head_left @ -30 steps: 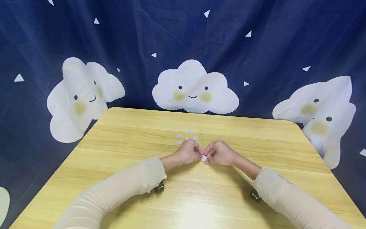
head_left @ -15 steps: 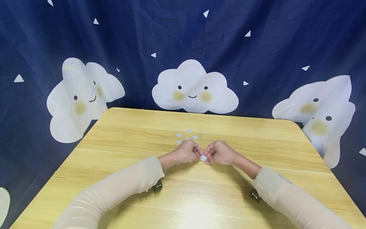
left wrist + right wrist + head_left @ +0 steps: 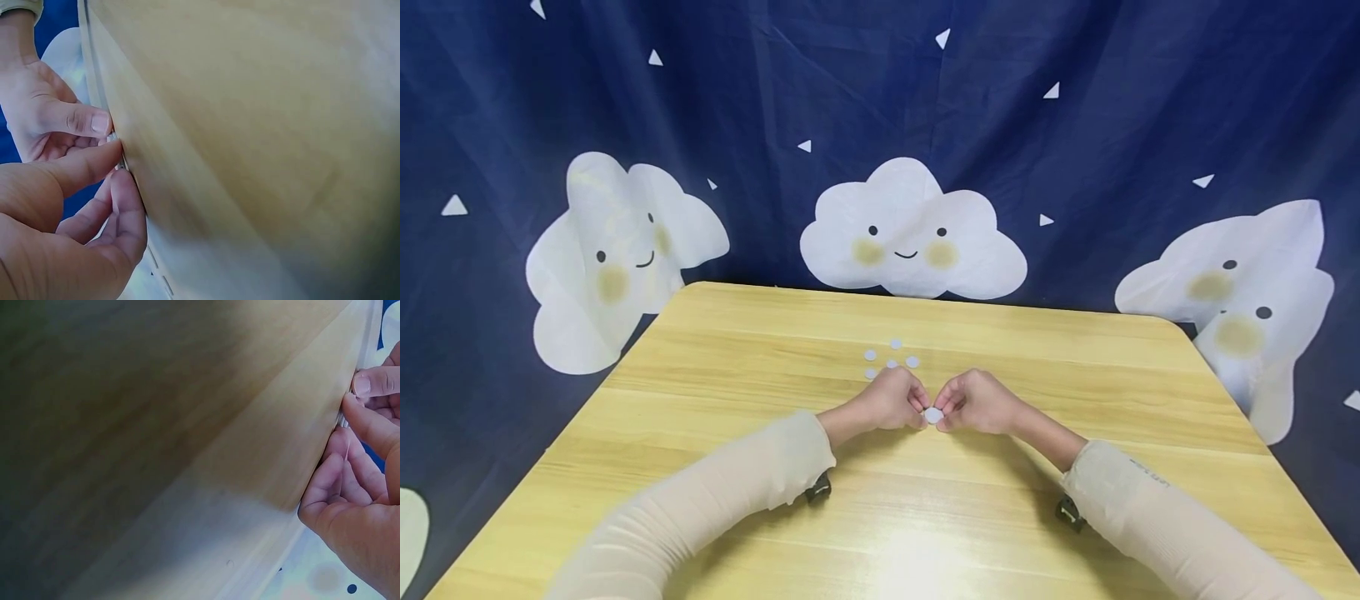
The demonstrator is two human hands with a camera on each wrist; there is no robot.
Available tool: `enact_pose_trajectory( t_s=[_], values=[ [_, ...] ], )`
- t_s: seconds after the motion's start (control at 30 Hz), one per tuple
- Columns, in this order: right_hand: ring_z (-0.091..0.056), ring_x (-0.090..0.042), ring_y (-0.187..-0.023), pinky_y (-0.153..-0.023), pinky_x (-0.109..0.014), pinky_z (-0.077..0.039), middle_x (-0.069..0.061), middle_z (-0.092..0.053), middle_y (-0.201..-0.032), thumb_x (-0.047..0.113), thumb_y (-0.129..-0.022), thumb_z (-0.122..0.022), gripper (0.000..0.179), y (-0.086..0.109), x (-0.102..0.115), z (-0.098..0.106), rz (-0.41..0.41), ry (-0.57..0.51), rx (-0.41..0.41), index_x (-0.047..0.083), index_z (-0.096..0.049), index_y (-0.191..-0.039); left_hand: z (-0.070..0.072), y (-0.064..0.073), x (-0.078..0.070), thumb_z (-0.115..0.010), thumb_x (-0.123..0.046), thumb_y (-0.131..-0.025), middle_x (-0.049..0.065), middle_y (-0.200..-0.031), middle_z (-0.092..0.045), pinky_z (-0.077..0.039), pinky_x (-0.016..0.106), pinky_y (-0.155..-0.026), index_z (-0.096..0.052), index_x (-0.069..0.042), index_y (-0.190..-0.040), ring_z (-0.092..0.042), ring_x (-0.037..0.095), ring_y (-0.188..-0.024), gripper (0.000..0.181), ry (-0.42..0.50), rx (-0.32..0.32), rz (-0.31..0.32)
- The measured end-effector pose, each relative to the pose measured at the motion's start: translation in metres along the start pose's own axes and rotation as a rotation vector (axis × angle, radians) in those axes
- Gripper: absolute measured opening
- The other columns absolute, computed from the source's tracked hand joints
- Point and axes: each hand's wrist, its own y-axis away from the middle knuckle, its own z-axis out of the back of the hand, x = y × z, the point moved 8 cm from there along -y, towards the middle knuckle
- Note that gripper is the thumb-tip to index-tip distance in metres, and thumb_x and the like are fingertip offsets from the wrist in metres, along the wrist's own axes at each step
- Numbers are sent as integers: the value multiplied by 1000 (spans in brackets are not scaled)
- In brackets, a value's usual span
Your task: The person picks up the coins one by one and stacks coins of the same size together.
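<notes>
Near the middle of the table, a small round white disc (image 3: 933,415) lies between my two hands. My left hand (image 3: 891,398) pinches its left edge between thumb and fingers. From the other side, my right hand (image 3: 979,402) pinches the right edge. Both hands stay low, close over the tabletop. In the left wrist view the left fingertips (image 3: 128,187) stand right at the disc's thin edge, opposite the right thumb (image 3: 99,122). Fingers hide most of the disc in both wrist views.
Beyond the left hand, several similar white discs (image 3: 912,362) lie in a loose group, one partly covered by that hand. The wooden table (image 3: 760,367) reaches back to a dark blue curtain (image 3: 737,83) with printed clouds.
The left thumb and fingers have shifted slightly on the disc's left edge, so more of its face shows. The right hand and the other discs look unmoved.
</notes>
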Motion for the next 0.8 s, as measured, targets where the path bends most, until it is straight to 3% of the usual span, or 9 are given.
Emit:
enact_pose_trajectory(
  t_s=[0.5,0.8],
  values=[
    [-66,-15,-75,-74,-26,-57,-3,-71,-80,3,-77,-86,19,0,1,-1,19,-6,5,0,-73,-91,-4,2,-2,-84,0,-81,-1,-84,-66,-56,22,-74,-73,-4,-95,-61,12,-80,19,-29,3,9],
    [-66,-15,-75,-74,-26,-57,-2,-71,-80,2,-77,-86,19,0,3,-1,23,-15,5,-1,-73,-92,-6,4,-3,-84,4,-80,0,-80,-65,-56,21,-69,-73,-3,-94,-61,11,-74,19,-12,-35,27]
  ],
)
